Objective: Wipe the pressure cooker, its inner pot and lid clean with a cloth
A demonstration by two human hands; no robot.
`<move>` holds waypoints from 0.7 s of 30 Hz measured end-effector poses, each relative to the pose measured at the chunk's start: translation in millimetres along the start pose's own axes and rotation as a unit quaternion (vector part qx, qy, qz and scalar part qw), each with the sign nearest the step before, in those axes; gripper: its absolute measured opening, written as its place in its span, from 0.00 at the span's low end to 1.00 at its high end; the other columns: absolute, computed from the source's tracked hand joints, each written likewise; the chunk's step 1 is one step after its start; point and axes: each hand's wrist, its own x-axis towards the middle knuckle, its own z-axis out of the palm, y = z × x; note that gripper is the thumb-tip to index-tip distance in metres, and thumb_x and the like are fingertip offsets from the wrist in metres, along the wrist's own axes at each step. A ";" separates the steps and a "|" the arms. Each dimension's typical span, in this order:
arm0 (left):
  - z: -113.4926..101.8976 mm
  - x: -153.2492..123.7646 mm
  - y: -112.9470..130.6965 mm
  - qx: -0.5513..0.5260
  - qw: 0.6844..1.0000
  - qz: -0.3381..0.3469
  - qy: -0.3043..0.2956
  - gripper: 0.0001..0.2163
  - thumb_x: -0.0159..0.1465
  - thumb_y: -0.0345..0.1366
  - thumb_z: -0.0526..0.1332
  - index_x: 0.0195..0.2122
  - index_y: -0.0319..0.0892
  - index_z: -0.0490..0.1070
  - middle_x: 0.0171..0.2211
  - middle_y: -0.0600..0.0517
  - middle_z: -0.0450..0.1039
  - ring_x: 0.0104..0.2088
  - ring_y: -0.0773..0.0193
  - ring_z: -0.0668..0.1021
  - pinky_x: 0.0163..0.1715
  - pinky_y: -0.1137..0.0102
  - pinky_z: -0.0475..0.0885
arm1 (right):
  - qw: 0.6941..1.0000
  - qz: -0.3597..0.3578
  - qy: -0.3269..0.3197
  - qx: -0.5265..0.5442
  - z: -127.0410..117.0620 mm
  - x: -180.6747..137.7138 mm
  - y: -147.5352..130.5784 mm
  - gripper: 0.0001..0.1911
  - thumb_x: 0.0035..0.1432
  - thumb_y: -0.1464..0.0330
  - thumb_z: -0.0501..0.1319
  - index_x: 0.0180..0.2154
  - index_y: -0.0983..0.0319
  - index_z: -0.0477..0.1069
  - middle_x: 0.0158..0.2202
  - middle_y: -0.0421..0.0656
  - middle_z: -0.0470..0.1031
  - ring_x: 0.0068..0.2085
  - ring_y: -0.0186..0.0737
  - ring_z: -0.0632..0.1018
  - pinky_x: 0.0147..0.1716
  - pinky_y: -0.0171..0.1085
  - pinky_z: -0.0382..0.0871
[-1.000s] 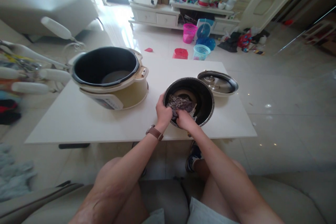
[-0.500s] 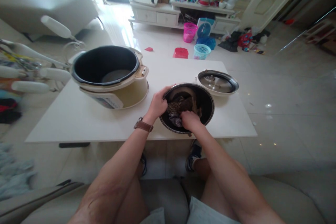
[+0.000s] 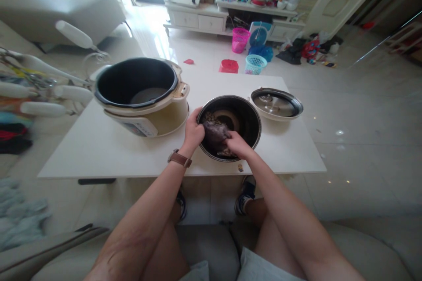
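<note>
The right hand (image 3: 236, 144) is closed around a bunched dark, patterned cloth (image 3: 215, 133) and presses it against the near inside wall of the round dark pot (image 3: 254, 116). The left hand (image 3: 194, 131) clamps the pot's left rim. To wipe well, I judge that the left hand should brace the pot against sliding or tipping toward the front edge of the table (image 3: 99, 149) (the pot sits just back from that edge). The cloth should sweep wall and bottom in overlapping rounds. The pot holds the cloth and fingers, and nothing else I can make out. Just to its left the cooker body (image 3: 154, 120) stands open, its well bare but for a pale heating plate. A lid (image 3: 277, 103) lies flat toward the table's right edge.
</note>
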 end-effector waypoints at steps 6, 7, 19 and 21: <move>0.6 0.7 -23.3 -0.057 0.995 -0.053 0.064 0.28 0.47 0.22 0.55 0.50 0.40 0.78 0.48 0.47 0.83 0.52 0.53 0.82 0.61 0.58 0.75 | 0.937 0.036 0.097 0.332 -47.0 -0.7 -16.4 0.17 0.43 0.71 0.65 0.39 0.63 0.76 0.34 0.45 0.84 0.39 0.51 0.85 0.48 0.52 0.82; 1.0 0.8 -26.3 -0.063 0.993 -0.061 0.074 0.28 0.47 0.22 0.56 0.50 0.41 0.78 0.48 0.47 0.82 0.52 0.53 0.82 0.61 0.58 0.75 | 0.923 0.020 0.108 0.368 -56.1 -1.9 -18.5 0.17 0.43 0.71 0.64 0.39 0.63 0.76 0.35 0.46 0.84 0.41 0.51 0.85 0.50 0.53 0.81; -3.4 -4.8 -43.4 -0.035 0.979 -0.133 0.147 0.24 0.50 0.25 0.58 0.49 0.43 0.76 0.45 0.47 0.82 0.47 0.57 0.82 0.55 0.60 0.78 | 0.752 -0.136 0.215 0.609 -113.9 -9.9 -17.9 0.18 0.60 0.64 0.60 0.50 0.62 0.77 0.45 0.46 0.85 0.54 0.48 0.82 0.61 0.58 0.74; -4.1 -6.9 -46.8 -0.043 0.979 -0.130 0.150 0.23 0.50 0.25 0.59 0.48 0.43 0.75 0.44 0.48 0.82 0.45 0.58 0.81 0.54 0.61 0.78 | 0.751 -0.141 0.216 0.608 -117.1 -9.3 -15.5 0.19 0.60 0.64 0.60 0.50 0.62 0.77 0.47 0.46 0.84 0.55 0.48 0.82 0.62 0.57 0.73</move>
